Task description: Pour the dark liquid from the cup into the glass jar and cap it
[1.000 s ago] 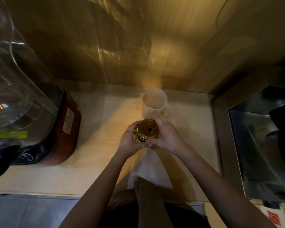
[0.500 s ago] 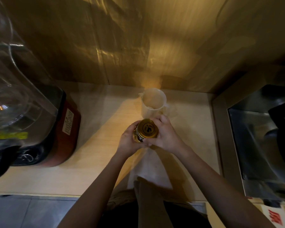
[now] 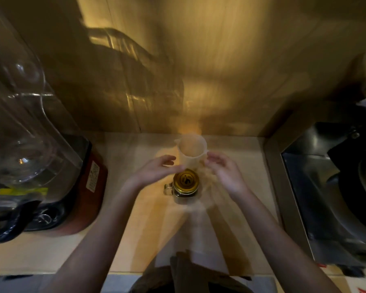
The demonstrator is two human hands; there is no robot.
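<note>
Both hands have come off the small glass jar [image 3: 185, 187] with its gold metal lid [image 3: 186, 180]. It stands alone on the pale wooden counter [image 3: 123, 229], lid on top and dark liquid showing through the side. The left hand [image 3: 156, 171] hovers just beside it, fingers spread and holding nothing; the right hand [image 3: 225, 172] does the same on the other side. The empty translucent plastic cup [image 3: 191, 150] sits just behind. To me the capping looks finished, the task as good as done.

We saw both hands, left hand [image 3: 156, 171] and right hand [image 3: 226, 173], motion-blurred; cup [image 3: 191, 150] beyond them smeared, contents unreadable; blender [image 3: 30, 144] left of them cropped by frame.
</note>
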